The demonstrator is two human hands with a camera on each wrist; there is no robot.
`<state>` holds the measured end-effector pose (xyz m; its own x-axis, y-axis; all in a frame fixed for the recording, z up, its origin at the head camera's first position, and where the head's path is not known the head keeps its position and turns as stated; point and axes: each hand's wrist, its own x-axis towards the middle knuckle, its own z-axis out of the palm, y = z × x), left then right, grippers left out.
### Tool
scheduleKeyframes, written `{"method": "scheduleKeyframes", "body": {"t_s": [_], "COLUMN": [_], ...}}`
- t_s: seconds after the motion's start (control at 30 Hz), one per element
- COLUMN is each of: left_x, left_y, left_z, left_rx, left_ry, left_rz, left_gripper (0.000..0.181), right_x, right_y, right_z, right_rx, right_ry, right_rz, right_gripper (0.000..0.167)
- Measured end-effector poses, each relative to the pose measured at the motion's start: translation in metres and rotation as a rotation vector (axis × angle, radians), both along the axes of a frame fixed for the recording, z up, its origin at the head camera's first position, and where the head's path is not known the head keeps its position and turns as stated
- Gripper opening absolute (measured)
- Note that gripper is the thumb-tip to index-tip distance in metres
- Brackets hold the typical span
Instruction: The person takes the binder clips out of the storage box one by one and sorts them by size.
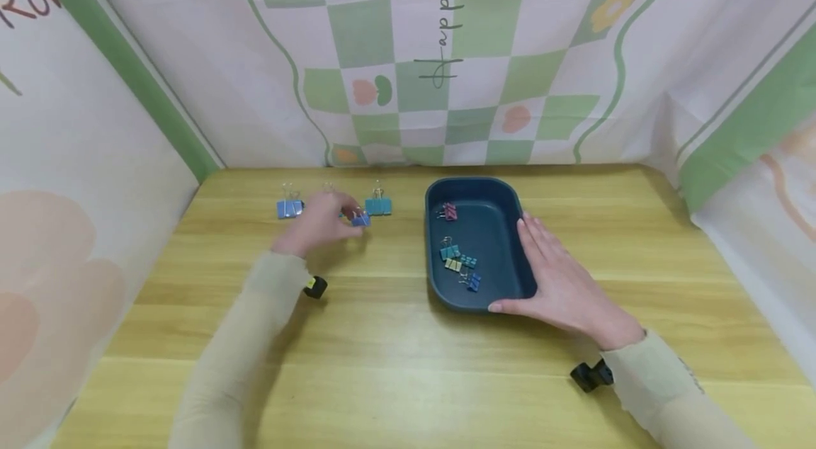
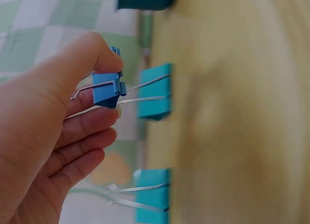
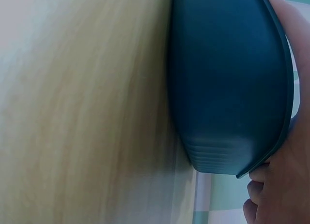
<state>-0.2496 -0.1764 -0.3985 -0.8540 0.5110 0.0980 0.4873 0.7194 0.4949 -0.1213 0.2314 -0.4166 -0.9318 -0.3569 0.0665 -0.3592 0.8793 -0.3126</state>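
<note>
My left hand (image 1: 321, 222) pinches a small blue binder clip (image 2: 106, 88) between thumb and fingers, just above the tabletop. Close behind it stands a teal binder clip (image 1: 378, 206); a second teal one (image 2: 152, 197) shows lower in the left wrist view. A larger blue binder clip (image 1: 290, 209) is left of the hand. My right hand (image 1: 567, 286) holds the dark blue tray (image 1: 484, 183) at its near right corner, fingers over the right rim and thumb at the near edge. Inside lie several small clips, among them a red one (image 1: 450, 212) and a yellow one (image 1: 453, 265).
The wooden table (image 1: 382, 378) runs back to a checked cloth (image 1: 421, 102) hanging behind it. More cloth hangs on the left and right. A black wrist mount (image 1: 315, 287) sits under the left sleeve, another (image 1: 591, 376) by the right.
</note>
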Motion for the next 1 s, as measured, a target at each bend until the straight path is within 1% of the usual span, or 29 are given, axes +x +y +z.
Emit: {"method": "scheduleKeyframes", "body": {"t_s": [0.1, 0.2, 0.27, 0.4, 0.57, 0.67, 0.73, 0.77, 0.87, 0.93, 1.0], "left_x": [0.002, 0.003, 0.002, -0.002, -0.003, -0.003, -0.002, -0.002, 0.001, 0.002, 0.005], "left_y": [0.008, 0.017, 0.021, 0.028, 0.033, 0.034, 0.034, 0.034, 0.035, 0.037, 0.04], "left_z": [-0.01, -0.014, -0.018, -0.024, -0.027, -0.026, -0.025, -0.024, -0.021, -0.017, -0.01], "left_rx": [-0.002, 0.002, -0.002, -0.033, -0.063, -0.074, -0.08, -0.079, -0.057, -0.018, 0.035], "left_ry": [-0.07, -0.135, -0.155, -0.153, -0.145, -0.142, -0.139, -0.138, -0.127, -0.122, -0.112], "left_rz": [-0.028, -0.038, -0.044, -0.066, -0.067, -0.058, -0.051, -0.047, -0.033, -0.028, -0.036], "left_gripper": [0.023, 0.02, 0.019, 0.018, 0.016, 0.015, 0.018, 0.022, 0.041, 0.054, 0.061], "right_x": [0.0, 0.0, 0.001, 0.001, 0.001, 0.001, 0.001, 0.002, 0.002, 0.002, 0.002], "right_y": [0.0, 0.0, 0.0, -0.001, -0.001, -0.001, -0.001, -0.001, -0.001, -0.001, -0.001], "right_z": [-0.001, -0.001, 0.0, 0.001, 0.001, 0.002, 0.002, 0.002, 0.002, 0.002, 0.002], "right_rx": [0.002, 0.004, 0.004, 0.004, 0.001, -0.002, -0.006, -0.007, -0.011, -0.011, -0.013], "right_ry": [-0.009, -0.012, -0.013, -0.01, -0.012, -0.011, -0.01, -0.011, -0.007, -0.007, -0.007], "right_rz": [-0.004, -0.011, -0.008, -0.008, -0.012, -0.012, -0.01, -0.007, 0.001, 0.003, 0.0], "right_gripper": [0.139, 0.14, 0.139, 0.139, 0.139, 0.139, 0.139, 0.139, 0.137, 0.137, 0.137]}}
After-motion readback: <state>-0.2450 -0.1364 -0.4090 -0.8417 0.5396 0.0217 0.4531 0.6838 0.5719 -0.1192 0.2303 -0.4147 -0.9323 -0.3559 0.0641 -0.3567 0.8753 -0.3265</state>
